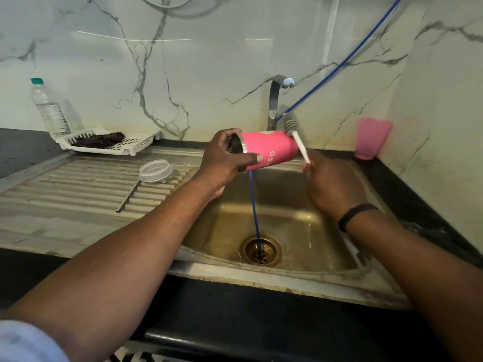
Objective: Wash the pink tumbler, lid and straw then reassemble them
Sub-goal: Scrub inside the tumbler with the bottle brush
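Head view looks down on a steel sink (287,226) set in a dark bench (21,150). The left hand (222,163) holds the pink tumbler (269,150) on its side above the basin, its grip curled round the steel rim end, thumb lying along the pink wall and fingers hooked over the open mouth. The right hand (332,184) pinches the white handle of a bottle brush (300,147), whose bristled head sits against the tumbler's base end, close to the tap (277,100). A thin blue hose (254,205) comes down from the upper right, passes behind the tumbler and drops into the drain (261,250). On the ribbed draining board (78,184) to the left lie the clear lid (155,171) and, just beside it, the metal straw (128,195). Further back stand a white rack (136,145) holding a dark cloth (99,139) and a water bottle (48,108). A pink cup (372,138) stands in the right corner.
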